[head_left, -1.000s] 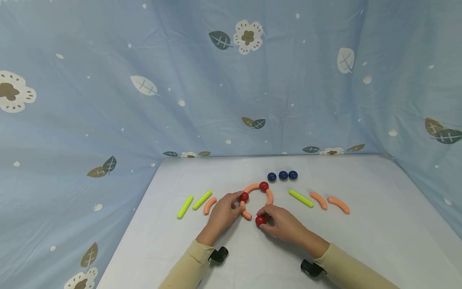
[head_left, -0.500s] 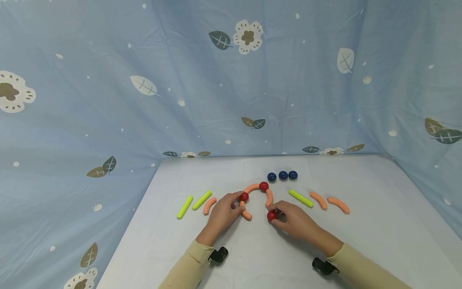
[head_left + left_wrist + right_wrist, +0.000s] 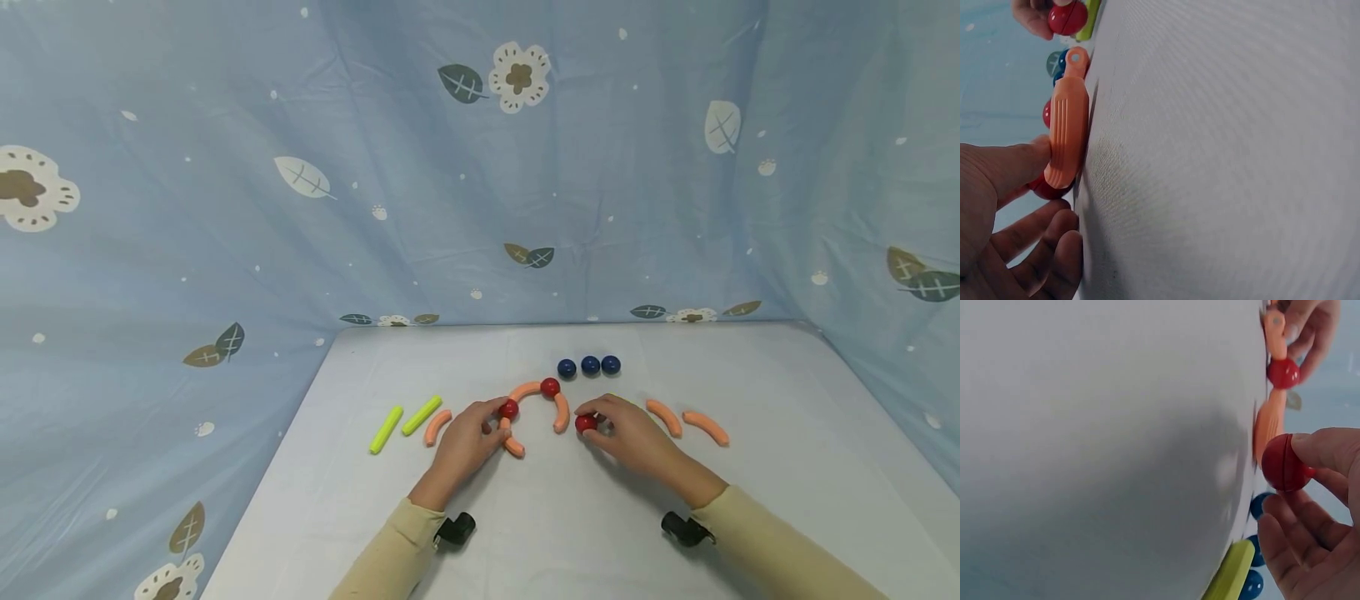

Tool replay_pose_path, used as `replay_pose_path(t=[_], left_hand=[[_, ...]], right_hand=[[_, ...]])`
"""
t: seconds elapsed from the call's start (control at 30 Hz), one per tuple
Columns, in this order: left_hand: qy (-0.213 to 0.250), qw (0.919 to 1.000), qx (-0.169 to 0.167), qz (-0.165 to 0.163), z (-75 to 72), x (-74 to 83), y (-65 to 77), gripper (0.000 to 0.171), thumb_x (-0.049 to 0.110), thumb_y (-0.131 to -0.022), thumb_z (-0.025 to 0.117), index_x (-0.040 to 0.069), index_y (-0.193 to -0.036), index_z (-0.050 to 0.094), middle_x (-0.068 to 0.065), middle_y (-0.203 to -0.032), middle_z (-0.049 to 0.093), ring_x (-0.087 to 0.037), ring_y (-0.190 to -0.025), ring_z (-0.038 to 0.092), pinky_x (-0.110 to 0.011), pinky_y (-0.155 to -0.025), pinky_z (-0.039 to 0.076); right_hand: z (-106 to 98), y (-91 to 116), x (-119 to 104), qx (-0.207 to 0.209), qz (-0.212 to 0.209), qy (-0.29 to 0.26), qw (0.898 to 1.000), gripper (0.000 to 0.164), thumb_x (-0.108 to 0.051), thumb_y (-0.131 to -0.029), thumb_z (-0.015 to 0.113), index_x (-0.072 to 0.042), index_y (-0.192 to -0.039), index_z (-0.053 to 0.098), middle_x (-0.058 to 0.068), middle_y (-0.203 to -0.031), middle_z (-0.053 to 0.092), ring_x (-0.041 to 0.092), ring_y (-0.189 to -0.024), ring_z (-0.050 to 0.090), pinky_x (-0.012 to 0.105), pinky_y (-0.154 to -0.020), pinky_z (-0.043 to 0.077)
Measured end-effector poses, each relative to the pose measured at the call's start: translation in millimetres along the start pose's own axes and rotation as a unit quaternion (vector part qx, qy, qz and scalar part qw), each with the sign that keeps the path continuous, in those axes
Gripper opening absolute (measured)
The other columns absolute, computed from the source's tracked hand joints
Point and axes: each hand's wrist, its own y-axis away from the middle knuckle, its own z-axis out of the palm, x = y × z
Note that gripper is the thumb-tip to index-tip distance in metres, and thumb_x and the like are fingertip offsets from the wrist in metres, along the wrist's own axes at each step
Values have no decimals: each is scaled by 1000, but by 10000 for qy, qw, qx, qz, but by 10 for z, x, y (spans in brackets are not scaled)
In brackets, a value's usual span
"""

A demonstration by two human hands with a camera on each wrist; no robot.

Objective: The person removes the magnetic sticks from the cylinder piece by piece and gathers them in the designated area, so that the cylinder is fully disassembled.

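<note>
My left hand [image 3: 467,442] holds a joined chain of orange curved rods and red balls on the table. Its index finger is at the left red ball [image 3: 509,408], while the thumb presses a ribbed orange curved rod [image 3: 1067,131] whose free end shows a holed tab. The chain runs on through another orange rod and the far red ball [image 3: 551,387] to the right-hand orange rod [image 3: 561,412]. Just right of that rod's end, apart from it, my right hand [image 3: 630,437] pinches a loose red ball [image 3: 1285,464] between thumb and fingers.
Several dark blue balls [image 3: 590,365] stand behind the chain. Two lime green rods [image 3: 422,416] and an orange curved rod [image 3: 437,427] lie left. Two orange curved rods [image 3: 706,427] lie right. Another lime green rod [image 3: 1232,572] is mostly hidden behind my right hand in the head view.
My right hand has carried the red ball right and farther from me, from the chain's near opening to beside its right rod, covering the lime green rod. My left hand stays put.
</note>
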Motion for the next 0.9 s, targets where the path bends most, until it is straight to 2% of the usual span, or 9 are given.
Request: replay_pose_path(t=[0.1, 0.37, 0.63, 0.9], left_hand=[[-27, 10000, -13, 28, 6, -6, -2, 50, 30, -98, 69, 24, -146, 58, 1, -130, 65, -13, -94, 61, -30, -77, 54], [93, 9997, -26, -217, 24, -8, -16, 50, 32, -96, 72, 27, -145, 59, 3, -125, 65, -13, -93, 58, -27, -75, 52], [-91, 9999, -7, -64, 19, -16, 1, 53, 30, -95, 74, 25, -146, 58, 3, -125, 65, -12, -89, 57, -25, -69, 48], [-249, 9997, 65, 45, 20, -17, 5, 55, 27, -95, 75, 26, -146, 56, 3, -123, 64, -10, -87, 54, -23, -66, 46]], right_hand=[[-33, -69, 48, 91, 97, 150, 9998, 32, -17, -89, 80, -14, -120, 71, 1, -109, 66, 21, -96, 64, 37, -79, 57], [-79, -310, 187, 437, 207, 369, 9981, 35, -15, -90, 78, -7, -123, 70, 13, -115, 67, 30, -102, 61, 48, -85, 56], [-7, -522, 255, 549, 311, 415, 9971, 33, -14, -89, 79, -6, -120, 71, 14, -111, 67, 32, -100, 64, 48, -83, 56], [63, -646, 294, 697, 377, 689, 9945, 29, -14, -88, 79, -4, -115, 71, 11, -99, 66, 27, -89, 60, 45, -77, 53]])
